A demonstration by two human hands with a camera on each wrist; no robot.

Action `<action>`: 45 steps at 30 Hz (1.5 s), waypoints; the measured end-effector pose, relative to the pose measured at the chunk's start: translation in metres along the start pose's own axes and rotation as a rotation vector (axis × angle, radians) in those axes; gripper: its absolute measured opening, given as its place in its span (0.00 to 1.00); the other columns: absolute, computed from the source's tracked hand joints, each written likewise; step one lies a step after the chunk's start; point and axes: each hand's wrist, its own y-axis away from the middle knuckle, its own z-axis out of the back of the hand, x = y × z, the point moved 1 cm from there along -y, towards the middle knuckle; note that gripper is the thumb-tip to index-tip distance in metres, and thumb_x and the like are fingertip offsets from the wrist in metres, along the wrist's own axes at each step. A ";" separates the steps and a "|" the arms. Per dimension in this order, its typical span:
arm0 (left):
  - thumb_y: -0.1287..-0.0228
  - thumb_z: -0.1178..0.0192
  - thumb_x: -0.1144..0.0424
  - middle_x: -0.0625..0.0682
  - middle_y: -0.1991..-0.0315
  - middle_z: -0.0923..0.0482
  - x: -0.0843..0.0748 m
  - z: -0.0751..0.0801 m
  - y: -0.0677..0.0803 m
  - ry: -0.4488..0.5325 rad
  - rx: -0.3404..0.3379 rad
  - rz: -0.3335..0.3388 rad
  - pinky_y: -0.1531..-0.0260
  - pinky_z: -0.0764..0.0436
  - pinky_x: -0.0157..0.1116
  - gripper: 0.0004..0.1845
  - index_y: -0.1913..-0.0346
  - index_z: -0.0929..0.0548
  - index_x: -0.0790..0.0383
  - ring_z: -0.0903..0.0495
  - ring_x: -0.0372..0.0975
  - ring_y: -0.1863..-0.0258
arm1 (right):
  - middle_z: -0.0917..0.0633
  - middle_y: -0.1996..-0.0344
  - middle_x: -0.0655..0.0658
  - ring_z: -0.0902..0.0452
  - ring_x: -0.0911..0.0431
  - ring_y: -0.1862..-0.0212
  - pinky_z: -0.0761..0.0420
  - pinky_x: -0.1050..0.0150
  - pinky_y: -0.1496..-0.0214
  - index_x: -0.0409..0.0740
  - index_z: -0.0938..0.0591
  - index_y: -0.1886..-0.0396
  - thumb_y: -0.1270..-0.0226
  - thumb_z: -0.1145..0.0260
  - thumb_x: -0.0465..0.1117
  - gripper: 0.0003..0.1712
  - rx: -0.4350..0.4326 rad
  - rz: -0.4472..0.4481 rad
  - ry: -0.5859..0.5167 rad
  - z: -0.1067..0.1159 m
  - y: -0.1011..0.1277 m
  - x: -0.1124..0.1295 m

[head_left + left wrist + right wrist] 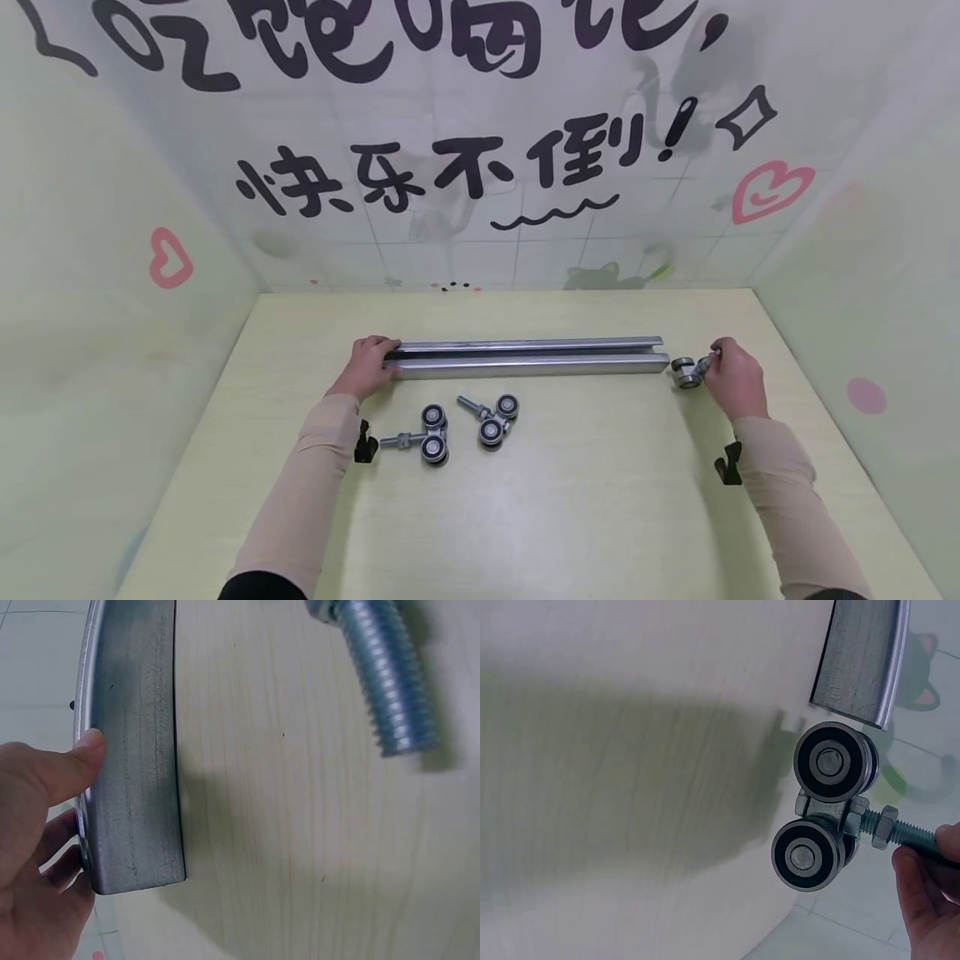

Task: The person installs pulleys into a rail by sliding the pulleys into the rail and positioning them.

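Standing here, I see a person's left hand [365, 367] gripping one end of a long metal rail [525, 368], which lies crosswise on the worktop [585, 483], its slot showing upwards. The thumb comes over the near edge and the other fingers bend around that end, closed enough to hold it; I take this as a steadying grip, keeping the rail from sliding or turning.

At the opposite end, the right hand [737, 379] pinches the threaded bolt of a wheeled roller [829, 806] between thumb and fingers, with only the bolt's thickness between them. Holding it by the bolt leaves the wheels unobstructed, and they sit just beside the rail's end, seemingly without touching it. The shadow cast apart from the roller suggests it is raised, though I cannot be sure how far.

Two more rollers lie loose on the near side of the rail, close to the left hand: the left roller [435, 432] with its bolt pointing left, the other roller [497, 418] tilted askew. Their spot probably keeps them handy yet clear of both rail ends.
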 end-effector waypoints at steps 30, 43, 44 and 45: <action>0.42 0.41 0.66 0.71 0.42 0.38 0.000 -0.001 -0.001 0.005 0.002 0.010 0.42 0.40 0.55 0.26 0.40 0.32 0.71 0.45 0.63 0.41 | 0.21 0.70 0.24 0.24 0.33 0.69 0.24 0.44 0.66 0.22 0.28 0.62 0.43 0.47 0.24 0.09 0.092 -0.026 -0.014 -0.019 -0.032 0.006; 0.42 0.41 0.67 0.71 0.43 0.37 0.001 -0.002 0.000 0.015 -0.004 0.010 0.42 0.39 0.56 0.26 0.41 0.31 0.71 0.45 0.63 0.41 | 0.21 0.70 0.24 0.24 0.33 0.70 0.25 0.43 0.67 0.22 0.27 0.64 0.43 0.47 0.25 0.08 0.103 0.011 0.005 -0.023 -0.036 0.011; 0.42 0.41 0.67 0.71 0.43 0.37 0.001 -0.001 -0.001 0.012 -0.007 0.006 0.42 0.39 0.56 0.26 0.41 0.32 0.71 0.45 0.63 0.41 | 0.21 0.70 0.24 0.24 0.33 0.70 0.25 0.43 0.67 0.22 0.27 0.64 0.43 0.47 0.24 0.08 0.098 0.017 0.008 -0.023 -0.036 0.011; 0.42 0.41 0.67 0.71 0.43 0.38 0.001 -0.001 -0.001 0.012 -0.008 0.005 0.42 0.39 0.56 0.26 0.40 0.32 0.71 0.45 0.63 0.41 | 0.21 0.71 0.24 0.24 0.33 0.70 0.25 0.43 0.68 0.22 0.27 0.65 0.43 0.47 0.24 0.07 0.092 0.023 0.010 -0.023 -0.036 0.011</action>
